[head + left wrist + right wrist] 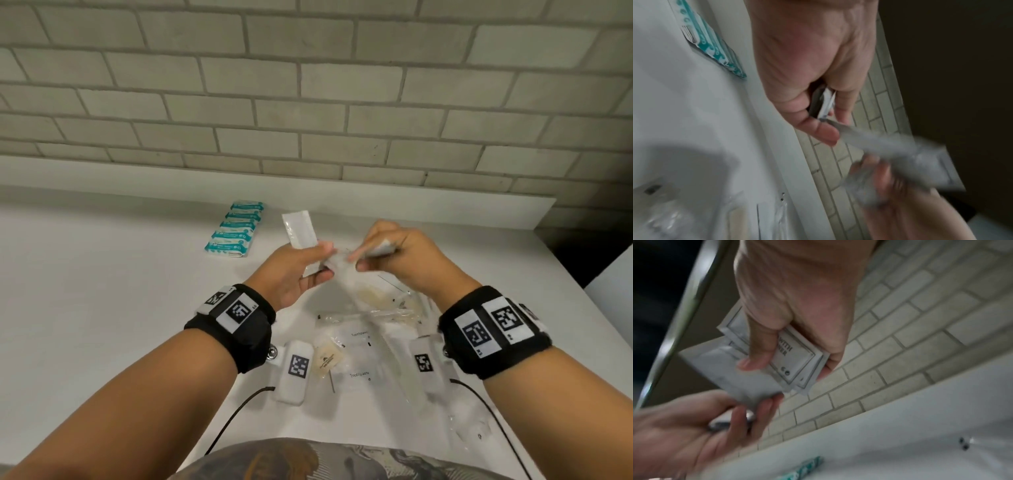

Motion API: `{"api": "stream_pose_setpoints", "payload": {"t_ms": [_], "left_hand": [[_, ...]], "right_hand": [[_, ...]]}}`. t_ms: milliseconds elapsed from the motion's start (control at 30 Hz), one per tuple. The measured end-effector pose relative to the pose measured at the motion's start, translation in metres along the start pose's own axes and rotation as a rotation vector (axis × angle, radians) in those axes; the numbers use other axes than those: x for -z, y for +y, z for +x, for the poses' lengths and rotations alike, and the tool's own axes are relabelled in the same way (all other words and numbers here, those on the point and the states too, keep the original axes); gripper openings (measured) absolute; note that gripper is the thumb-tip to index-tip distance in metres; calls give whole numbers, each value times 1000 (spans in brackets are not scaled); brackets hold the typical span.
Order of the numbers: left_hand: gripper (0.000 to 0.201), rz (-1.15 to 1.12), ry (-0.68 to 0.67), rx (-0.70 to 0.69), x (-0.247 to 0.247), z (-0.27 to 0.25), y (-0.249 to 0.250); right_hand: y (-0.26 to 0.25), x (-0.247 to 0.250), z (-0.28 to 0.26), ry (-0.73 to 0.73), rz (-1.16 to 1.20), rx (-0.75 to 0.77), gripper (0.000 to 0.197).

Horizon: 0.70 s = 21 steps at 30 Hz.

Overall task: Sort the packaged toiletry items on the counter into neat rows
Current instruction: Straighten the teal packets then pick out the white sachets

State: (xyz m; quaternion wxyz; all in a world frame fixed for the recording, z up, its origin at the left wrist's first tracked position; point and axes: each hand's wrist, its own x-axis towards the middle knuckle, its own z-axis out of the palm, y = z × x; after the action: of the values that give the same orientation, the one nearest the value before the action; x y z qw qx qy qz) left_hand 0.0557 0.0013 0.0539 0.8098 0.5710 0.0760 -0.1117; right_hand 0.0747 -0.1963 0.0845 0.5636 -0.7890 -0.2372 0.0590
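Both hands are raised above the white counter (102, 291), close together. My left hand (322, 262) grips a long flat white packet (298, 229) that sticks up toward the wall; its thin edges (826, 102) show between thumb and fingers. My right hand (356, 258) pinches a small stack of printed white sachets (797, 360) under the thumb (760, 352). One more white sachet (729, 371) spans the gap between the hands, and my left fingertips (764, 404) touch its lower end. It is blurred in the left wrist view.
A neat row of teal-and-white packets (236, 229) lies at the back left of the counter. A loose pile of clear plastic packages (370, 329), some marked toothpaste, lies near the front edge under my wrists. The brick wall (308, 102) stands behind; the counter ends at the right.
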Motion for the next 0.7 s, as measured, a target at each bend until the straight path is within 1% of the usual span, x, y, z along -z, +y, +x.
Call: {"api": "stream_pose_setpoints", "payload": {"t_ms": [33,67,100,133,200,267,333,400,467,533,567,633,700], "left_hand": [[7,-26,36,-34,2,1,2],[16,-40,66,-70,4,3,4],[20,-29,90,-105,6,4,5],[22,-17,118,-132,6,5,6],[23,21,157,-170,7,6,5],[23,65,200,-191,6,9,3],[22,105,230,-214,5,12,2],[19,164,217,-232,1,14,1],[23,224,169,-235,-6,14,1],[30,248,110,-233,-14,13,1],[32,234,93,-225,-17,13,2],[30,137,83,-169,-18,11,4],[28,-8,36,-80,-10,7,6]], "right_hand": [[3,-1,-3,-80,-98,-29,27],[7,-2,-7,-134,-144,-74,29],[12,-1,-11,-153,-128,-137,29],[16,0,-15,-139,-81,-194,27],[24,6,-20,-61,3,-282,24],[29,11,-21,29,25,-307,23],[28,11,-18,79,77,-303,22],[23,7,-13,82,122,-294,29],[17,-2,-6,25,116,-285,36],[17,-17,2,-25,123,-301,51],[19,-25,5,-20,119,-308,59],[23,-33,10,76,143,-342,64],[25,-26,13,185,238,-372,66]]}}
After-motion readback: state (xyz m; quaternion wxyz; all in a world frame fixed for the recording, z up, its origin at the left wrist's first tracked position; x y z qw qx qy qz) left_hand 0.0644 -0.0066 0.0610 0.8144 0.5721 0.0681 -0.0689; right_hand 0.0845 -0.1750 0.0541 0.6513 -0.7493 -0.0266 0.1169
